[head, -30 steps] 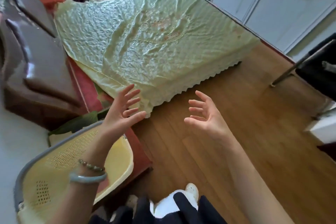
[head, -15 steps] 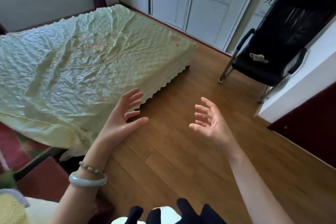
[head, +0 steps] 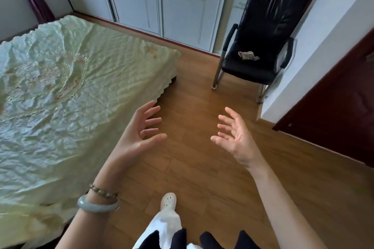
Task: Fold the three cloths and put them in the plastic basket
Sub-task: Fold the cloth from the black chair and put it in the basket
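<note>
My left hand [head: 139, 129] is raised over the wooden floor by the bed's near corner, fingers spread, holding nothing; two bracelets circle its wrist. My right hand [head: 234, 135] hovers at the same height to the right, palm turned inward, fingers apart and empty. No basket and no loose cloths show in this view. A small crumpled pale item [head: 248, 55] lies on the seat of the black chair; I cannot tell what it is.
A bed under a wrinkled pale green cover [head: 66, 95] fills the left. A black armchair [head: 261, 46] stands at the back right against white wardrobe doors [head: 182, 2]. A dark red door [head: 336, 111] is at the right. Wooden floor [head: 198, 168] runs between; my white slipper [head: 168, 202] is below.
The view has swung to the right: the yellow basket at the lower left has left the frame and the black chair and door have come in. Both hands stay raised and empty.
</note>
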{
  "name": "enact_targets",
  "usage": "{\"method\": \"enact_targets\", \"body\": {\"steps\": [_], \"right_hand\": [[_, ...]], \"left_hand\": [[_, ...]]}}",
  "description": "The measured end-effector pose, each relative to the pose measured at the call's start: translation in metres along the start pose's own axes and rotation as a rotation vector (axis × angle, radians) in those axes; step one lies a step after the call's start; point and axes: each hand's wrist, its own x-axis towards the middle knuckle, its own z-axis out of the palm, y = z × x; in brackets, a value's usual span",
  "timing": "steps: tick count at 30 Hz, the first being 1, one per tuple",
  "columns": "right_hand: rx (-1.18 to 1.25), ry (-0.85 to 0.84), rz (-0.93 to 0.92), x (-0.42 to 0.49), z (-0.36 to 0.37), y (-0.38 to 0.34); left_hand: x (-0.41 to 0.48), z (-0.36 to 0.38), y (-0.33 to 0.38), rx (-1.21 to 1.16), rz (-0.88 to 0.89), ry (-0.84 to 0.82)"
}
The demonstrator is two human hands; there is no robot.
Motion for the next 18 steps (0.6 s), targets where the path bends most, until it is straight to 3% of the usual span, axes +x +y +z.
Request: {"method": "enact_targets", "body": {"steps": [18], "right_hand": [[0.038,0.319,0.062,0.201,-0.071,0.003]], "left_hand": [[0.296,0.027,-0.015,-0.004,0.066,-0.305]]}}
